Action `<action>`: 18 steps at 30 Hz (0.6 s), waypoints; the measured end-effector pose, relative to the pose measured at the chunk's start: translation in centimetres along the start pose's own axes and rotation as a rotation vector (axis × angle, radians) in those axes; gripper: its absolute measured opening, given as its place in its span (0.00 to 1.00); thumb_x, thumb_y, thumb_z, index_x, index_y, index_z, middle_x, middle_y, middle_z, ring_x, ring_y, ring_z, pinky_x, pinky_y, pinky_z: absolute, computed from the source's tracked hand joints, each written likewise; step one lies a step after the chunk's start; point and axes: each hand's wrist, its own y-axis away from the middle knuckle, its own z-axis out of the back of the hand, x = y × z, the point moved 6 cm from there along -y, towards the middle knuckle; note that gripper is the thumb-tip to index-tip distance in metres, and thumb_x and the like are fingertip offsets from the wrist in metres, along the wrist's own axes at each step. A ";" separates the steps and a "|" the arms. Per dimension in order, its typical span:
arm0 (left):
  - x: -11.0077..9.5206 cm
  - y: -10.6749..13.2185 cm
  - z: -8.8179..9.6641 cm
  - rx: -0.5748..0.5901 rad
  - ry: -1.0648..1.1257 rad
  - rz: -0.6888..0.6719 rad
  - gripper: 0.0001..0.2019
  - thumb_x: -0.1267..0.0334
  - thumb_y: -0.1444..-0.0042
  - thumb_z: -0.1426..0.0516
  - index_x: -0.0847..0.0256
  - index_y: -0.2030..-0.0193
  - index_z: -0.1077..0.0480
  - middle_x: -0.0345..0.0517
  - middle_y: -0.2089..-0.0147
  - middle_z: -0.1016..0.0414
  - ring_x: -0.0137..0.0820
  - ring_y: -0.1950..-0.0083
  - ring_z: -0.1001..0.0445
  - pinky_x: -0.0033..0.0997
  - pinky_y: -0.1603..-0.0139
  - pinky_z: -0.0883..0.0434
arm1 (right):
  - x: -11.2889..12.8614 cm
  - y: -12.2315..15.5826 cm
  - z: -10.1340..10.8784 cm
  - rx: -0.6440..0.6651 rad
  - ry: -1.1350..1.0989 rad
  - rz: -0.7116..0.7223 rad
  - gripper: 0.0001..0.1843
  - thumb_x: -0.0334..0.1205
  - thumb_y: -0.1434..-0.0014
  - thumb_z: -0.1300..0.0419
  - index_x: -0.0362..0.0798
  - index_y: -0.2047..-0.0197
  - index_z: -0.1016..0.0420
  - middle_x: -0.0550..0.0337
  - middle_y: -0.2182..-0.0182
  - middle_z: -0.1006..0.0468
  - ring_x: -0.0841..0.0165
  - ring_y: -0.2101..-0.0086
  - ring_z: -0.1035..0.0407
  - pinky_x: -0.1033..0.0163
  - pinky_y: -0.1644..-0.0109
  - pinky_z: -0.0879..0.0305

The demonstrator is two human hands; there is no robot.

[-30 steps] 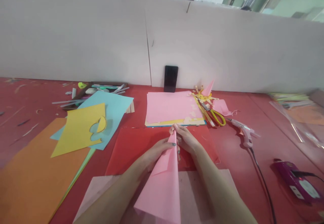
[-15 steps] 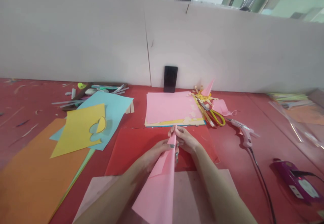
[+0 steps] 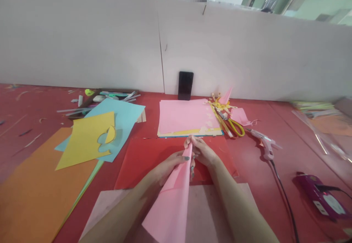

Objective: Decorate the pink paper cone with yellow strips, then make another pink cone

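Head camera view showed both hands close together on a rolled pink paper: the left hand wrapped its side, thumb on top, while the right hand pinched its narrow far end. The paper was held at near centre, above a red sheet and a pale sheet.

The roll seemed to depend wholly on those grips, as no tape or glue showed on it. Had the left hand loosened, the paper's spring might have let the layers slide and the cone widen. Too hard a pinch by the right hand could have crushed or creased the point, and uneven twisting could have skewed the overlap.

The paper looked smooth and plain, a long, slim cone with its tip towards the far side. A layer's edge crossed its left face, and the wide near end ran out of view, so its rim could not be fully judged.
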 end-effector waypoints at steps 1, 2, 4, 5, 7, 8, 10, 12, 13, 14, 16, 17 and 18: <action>0.0 0.1 -0.1 -0.001 0.011 0.004 0.10 0.61 0.50 0.45 0.64 0.64 0.39 0.41 0.73 0.36 0.27 0.75 0.33 0.29 0.73 0.35 | 0.0 0.0 0.0 0.011 -0.013 0.010 0.14 0.48 0.45 0.45 0.44 0.70 0.32 0.63 0.76 0.30 0.84 0.86 0.55 0.75 0.85 0.60; 0.1 0.2 -0.2 -0.005 0.024 0.012 0.10 0.61 0.50 0.45 0.64 0.65 0.39 0.41 0.74 0.36 0.26 0.75 0.33 0.28 0.72 0.35 | 0.0 0.0 -0.1 0.027 -0.026 0.018 0.14 0.48 0.46 0.43 0.44 0.70 0.32 0.63 0.76 0.30 0.84 0.86 0.56 0.75 0.85 0.60; 0.1 0.5 -0.4 -0.015 0.063 0.033 0.09 0.60 0.50 0.45 0.64 0.66 0.38 0.40 0.74 0.37 0.25 0.76 0.34 0.27 0.73 0.36 | 0.1 0.1 -0.3 0.068 -0.036 0.020 0.14 0.48 0.50 0.40 0.45 0.69 0.33 0.63 0.75 0.30 0.85 0.86 0.56 0.75 0.85 0.61; 0.1 0.5 -0.6 -0.016 0.086 0.040 0.10 0.59 0.50 0.45 0.64 0.66 0.38 0.40 0.75 0.38 0.24 0.76 0.35 0.26 0.73 0.37 | 0.1 0.1 -0.4 0.085 -0.032 0.017 0.15 0.47 0.53 0.37 0.45 0.69 0.33 0.64 0.74 0.30 0.85 0.86 0.55 0.75 0.85 0.60; 0.1 0.6 -0.7 -0.015 0.129 0.051 0.10 0.59 0.50 0.45 0.64 0.67 0.38 0.39 0.76 0.39 0.23 0.77 0.36 0.25 0.74 0.37 | 0.1 0.1 -0.5 0.098 -0.010 0.012 0.17 0.45 0.58 0.34 0.46 0.69 0.34 0.64 0.74 0.30 0.84 0.86 0.51 0.75 0.85 0.59; 0.1 0.5 -0.7 -0.014 0.144 0.055 0.10 0.59 0.50 0.45 0.64 0.67 0.37 0.39 0.76 0.39 0.23 0.77 0.36 0.25 0.74 0.37 | 0.1 0.1 -0.5 0.093 0.002 0.015 0.17 0.44 0.59 0.33 0.46 0.69 0.35 0.64 0.74 0.30 0.84 0.85 0.50 0.75 0.85 0.57; 0.2 0.4 -0.4 -0.013 0.165 0.072 0.10 0.59 0.51 0.44 0.64 0.66 0.37 0.39 0.75 0.38 0.24 0.76 0.35 0.25 0.73 0.37 | 0.1 0.0 -0.3 0.066 0.023 0.028 0.16 0.42 0.58 0.33 0.45 0.70 0.35 0.65 0.75 0.31 0.83 0.84 0.48 0.76 0.85 0.56; 0.4 0.1 0.0 -0.016 0.181 0.091 0.11 0.58 0.50 0.44 0.64 0.65 0.36 0.40 0.74 0.37 0.25 0.75 0.34 0.25 0.72 0.36 | 0.0 -0.2 -0.1 0.035 0.036 0.032 0.15 0.42 0.57 0.34 0.45 0.70 0.34 0.65 0.75 0.31 0.83 0.84 0.47 0.76 0.85 0.55; 0.5 0.0 0.3 -0.019 0.188 0.106 0.11 0.58 0.50 0.45 0.64 0.65 0.36 0.40 0.74 0.37 0.25 0.75 0.33 0.26 0.72 0.36 | 0.0 -0.2 0.0 0.019 0.040 0.027 0.15 0.41 0.57 0.34 0.45 0.70 0.34 0.65 0.75 0.31 0.82 0.84 0.46 0.76 0.84 0.54; 0.6 -0.1 0.5 -0.025 0.192 0.124 0.11 0.58 0.50 0.45 0.64 0.64 0.36 0.40 0.74 0.37 0.25 0.75 0.33 0.26 0.72 0.35 | -0.1 -0.3 0.1 0.004 0.044 0.018 0.15 0.41 0.57 0.34 0.46 0.70 0.34 0.65 0.74 0.31 0.82 0.83 0.45 0.76 0.84 0.53; 0.9 -0.2 0.9 -0.047 0.186 0.161 0.12 0.56 0.51 0.44 0.63 0.63 0.35 0.40 0.73 0.36 0.26 0.74 0.32 0.27 0.72 0.34 | -0.2 -0.3 0.2 -0.020 0.051 0.000 0.15 0.41 0.58 0.33 0.46 0.70 0.34 0.65 0.74 0.30 0.81 0.83 0.43 0.76 0.84 0.52; 1.0 -0.2 1.1 -0.060 0.172 0.170 0.14 0.55 0.51 0.44 0.62 0.62 0.35 0.40 0.72 0.36 0.27 0.74 0.32 0.28 0.72 0.34 | -0.2 -0.3 0.3 -0.029 0.055 -0.006 0.15 0.41 0.58 0.33 0.46 0.70 0.34 0.65 0.73 0.30 0.81 0.83 0.43 0.76 0.84 0.52; 0.9 -0.1 1.1 -0.072 0.148 0.173 0.15 0.55 0.52 0.43 0.62 0.61 0.34 0.41 0.70 0.35 0.28 0.72 0.31 0.28 0.72 0.33 | -0.1 -0.3 0.4 -0.037 0.059 -0.008 0.14 0.41 0.57 0.34 0.46 0.69 0.34 0.65 0.73 0.30 0.82 0.84 0.43 0.76 0.84 0.52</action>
